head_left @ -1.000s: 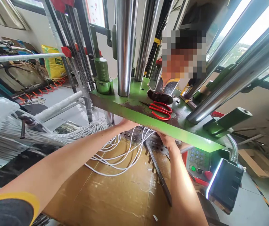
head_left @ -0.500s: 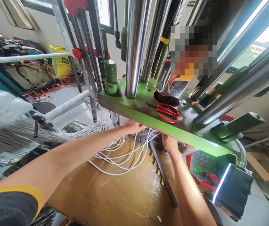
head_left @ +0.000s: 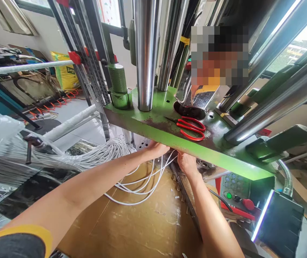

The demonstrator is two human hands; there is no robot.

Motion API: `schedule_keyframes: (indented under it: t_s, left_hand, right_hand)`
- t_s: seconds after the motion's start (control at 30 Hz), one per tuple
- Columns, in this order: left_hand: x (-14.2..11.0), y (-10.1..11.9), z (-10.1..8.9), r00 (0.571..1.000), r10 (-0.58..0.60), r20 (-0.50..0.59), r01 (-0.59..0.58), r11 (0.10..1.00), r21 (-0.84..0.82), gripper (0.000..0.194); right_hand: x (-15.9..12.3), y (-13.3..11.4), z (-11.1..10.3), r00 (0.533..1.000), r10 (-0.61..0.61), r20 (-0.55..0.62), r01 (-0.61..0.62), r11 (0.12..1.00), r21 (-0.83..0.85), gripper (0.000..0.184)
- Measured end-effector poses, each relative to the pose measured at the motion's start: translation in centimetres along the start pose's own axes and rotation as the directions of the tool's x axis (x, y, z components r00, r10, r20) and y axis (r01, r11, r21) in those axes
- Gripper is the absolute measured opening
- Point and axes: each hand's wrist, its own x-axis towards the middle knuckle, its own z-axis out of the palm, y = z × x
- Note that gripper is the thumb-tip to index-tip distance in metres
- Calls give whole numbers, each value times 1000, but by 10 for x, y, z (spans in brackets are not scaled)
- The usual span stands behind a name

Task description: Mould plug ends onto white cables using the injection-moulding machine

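White cables (head_left: 140, 179) are seen looped over the cardboard-covered desk (head_left: 132, 222), their ends running under the green press plate (head_left: 169, 138). They are judged light, limp and tangle-prone; best taken near the ends, a few strands at once. Left hand (head_left: 156, 148) and right hand (head_left: 187, 163) are both reached forward, arms extended, fingers hidden beneath the plate edge; the grip of either cannot be told. Red scissors (head_left: 191, 128) are left lying on the plate.
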Motion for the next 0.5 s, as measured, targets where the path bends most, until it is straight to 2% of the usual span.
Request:
schedule_keyframes:
  t_s: [0.2, 0.33, 0.5]
  left_hand:
    - [-13, 1, -9, 998, 42, 45, -48, 989, 143, 16]
    - [-16, -9, -21, 996, 74, 55, -84, 974, 211, 25]
    - [-25, -24, -24, 981, 151, 118, -175, 957, 233, 44]
  right_hand:
    - [-1, 10, -1, 1000, 16, 15, -16, 999, 28, 39]
    - [-10, 20, -9, 999, 43, 22, -44, 999, 25, 48]
    - [-18, 16, -11, 1000, 5, 28, -6, 999, 43, 59]
